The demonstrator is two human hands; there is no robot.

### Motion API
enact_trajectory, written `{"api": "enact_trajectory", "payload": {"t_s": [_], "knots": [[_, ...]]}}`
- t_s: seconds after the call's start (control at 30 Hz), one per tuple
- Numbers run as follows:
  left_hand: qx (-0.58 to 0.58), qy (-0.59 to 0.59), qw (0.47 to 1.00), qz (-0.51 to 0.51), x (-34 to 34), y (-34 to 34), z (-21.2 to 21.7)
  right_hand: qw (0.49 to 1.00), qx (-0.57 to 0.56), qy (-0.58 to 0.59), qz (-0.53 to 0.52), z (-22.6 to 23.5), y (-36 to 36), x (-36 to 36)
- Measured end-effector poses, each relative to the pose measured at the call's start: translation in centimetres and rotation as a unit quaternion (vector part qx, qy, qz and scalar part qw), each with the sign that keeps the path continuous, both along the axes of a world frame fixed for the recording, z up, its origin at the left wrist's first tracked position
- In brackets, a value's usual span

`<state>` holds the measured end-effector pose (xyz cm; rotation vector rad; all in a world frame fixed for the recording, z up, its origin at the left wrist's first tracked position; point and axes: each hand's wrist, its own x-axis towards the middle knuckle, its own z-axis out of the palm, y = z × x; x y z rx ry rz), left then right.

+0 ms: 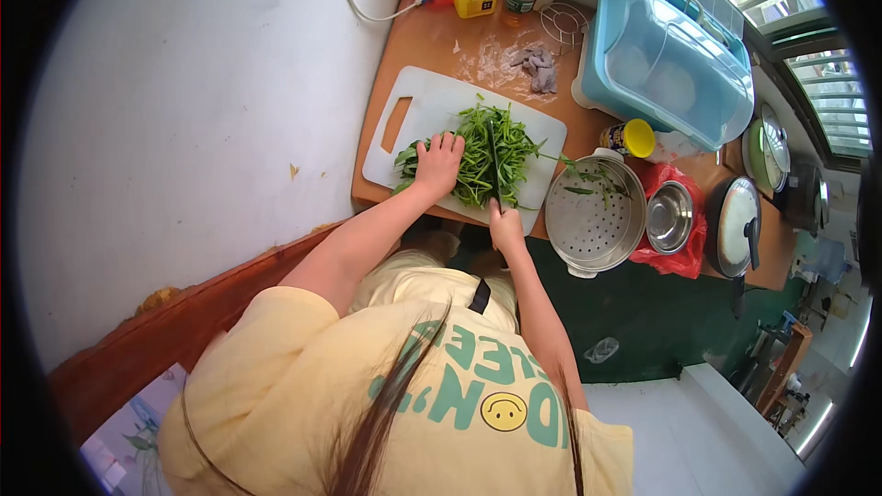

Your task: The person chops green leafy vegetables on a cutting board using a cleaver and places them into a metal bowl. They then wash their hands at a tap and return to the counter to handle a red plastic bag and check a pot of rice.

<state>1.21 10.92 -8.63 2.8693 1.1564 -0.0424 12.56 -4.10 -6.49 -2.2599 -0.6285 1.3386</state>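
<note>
A pile of cut green leafy vegetables [473, 161] lies on a white cutting board [386, 165] with a handle slot at its left end. My left hand [440, 165] rests on the left part of the greens, palm down with fingers spread and pressing on them. My right hand [505, 226] is wrapped round the handle of a kitchen knife [494, 161] at the board's near edge. The dark blade points away from me and stands among the greens, right of my left hand. Its cutting edge is hidden in the pile.
Right of the board stands a perforated steamer pot [588, 225] with a few green stems. Beyond it are a steel bowl [669, 217] on a red plastic bag [684, 262] and a lidded pan [735, 225]. A blue lidded box [611, 55], yellow-lidded jar [638, 138] and grey cloth [537, 69] lie farther back.
</note>
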Motion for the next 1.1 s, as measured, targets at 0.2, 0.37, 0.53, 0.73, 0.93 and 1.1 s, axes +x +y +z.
{"api": "enact_trajectory", "payload": {"t_s": [0.2, 0.37, 0.53, 0.73, 0.93, 1.1], "knots": [[-0.093, -0.024, 0.994, 0.052, -1.0, 0.3, 2.5, 0.989, 0.112, -0.093, 0.028, 6.7, -1.9, 1.7], [-0.265, -0.144, 0.952, 0.049, -4.3, 0.5, 5.1, 0.987, 0.151, -0.050, -0.009, 11.4, -1.3, -1.0], [-0.182, -0.221, 0.957, 0.036, -5.7, 0.9, 3.6, 0.981, 0.147, -0.104, 0.065, 5.3, 0.3, -4.1], [-0.170, -0.186, 0.968, -0.014, -4.0, 2.7, 2.6, 0.979, 0.101, -0.156, 0.089, 2.7, 1.4, -4.9], [-0.183, -0.261, 0.947, -0.038, -4.0, 2.2, 1.0, 0.977, 0.055, -0.183, 0.099, 5.4, 2.4, -5.2], [-0.125, -0.279, 0.950, -0.063, -3.7, 1.1, 0.5, 0.979, 0.032, -0.172, 0.108, 4.0, 5.0, -4.7]]}}
